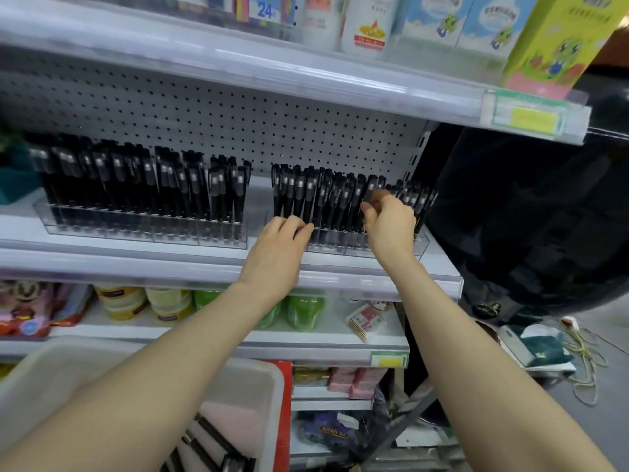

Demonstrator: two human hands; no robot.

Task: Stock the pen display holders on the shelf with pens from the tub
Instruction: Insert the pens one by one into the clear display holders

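Left hand [280, 243] fingers curled over holder [421, 246] rim; right hand [389, 221] pinches pen [370, 183].

gap | bare shelf [260, 202] strip between left holder [143, 229] and right holder [340, 248] is open; above | upper shelf [306, 80] overhangs the pen tops; right holder | pens [326, 199] jammed in pretty tight tbh

Frog-printed box [561, 42], yellow jars [119, 299].
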